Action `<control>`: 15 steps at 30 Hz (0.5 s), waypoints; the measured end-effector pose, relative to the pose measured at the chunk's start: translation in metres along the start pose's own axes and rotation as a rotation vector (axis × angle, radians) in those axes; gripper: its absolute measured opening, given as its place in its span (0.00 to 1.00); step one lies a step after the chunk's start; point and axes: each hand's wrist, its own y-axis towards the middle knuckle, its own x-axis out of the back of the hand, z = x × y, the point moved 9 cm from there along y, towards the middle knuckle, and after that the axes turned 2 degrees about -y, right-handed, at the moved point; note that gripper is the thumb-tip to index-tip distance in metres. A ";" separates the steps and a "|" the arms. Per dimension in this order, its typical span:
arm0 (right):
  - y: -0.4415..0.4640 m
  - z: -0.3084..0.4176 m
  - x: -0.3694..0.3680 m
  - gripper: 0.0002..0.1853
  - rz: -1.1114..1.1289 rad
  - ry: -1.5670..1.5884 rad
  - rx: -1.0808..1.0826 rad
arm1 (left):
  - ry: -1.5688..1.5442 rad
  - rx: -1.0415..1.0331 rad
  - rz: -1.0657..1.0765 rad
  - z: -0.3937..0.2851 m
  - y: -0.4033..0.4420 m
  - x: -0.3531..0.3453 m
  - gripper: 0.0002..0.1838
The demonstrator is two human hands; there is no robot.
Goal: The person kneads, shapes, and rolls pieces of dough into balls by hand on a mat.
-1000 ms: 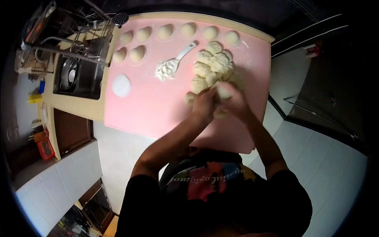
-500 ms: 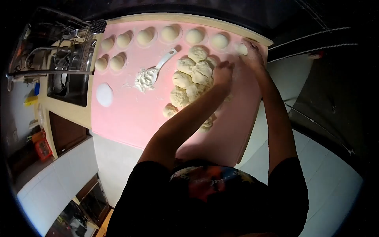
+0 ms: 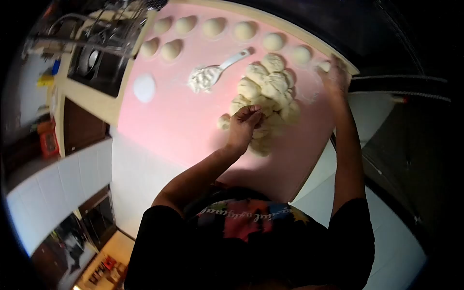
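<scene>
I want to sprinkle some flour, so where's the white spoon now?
In the head view, the white spoon lies left of the dough pile, on the pink mat, its bowl in the flour, handle pointing toward the dough balls.

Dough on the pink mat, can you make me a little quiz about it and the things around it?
1. Which hand is at the small, pale, round dough ball near the far right corner of the flat pink mat?
2. Where does the bowl of the long-handled white spoon rest?
a) in the heap of white powder
b) in a red box
c) on the floor
3. True or false: the left hand is over the white powder.

Key: 1: the right hand. 2: a. 3: false, it is over the lumpy cream dough pile.
</scene>
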 end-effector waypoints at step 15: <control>-0.123 0.273 0.004 0.20 0.130 0.513 0.605 | 1.142 -0.689 -0.157 -0.053 -0.025 0.080 0.37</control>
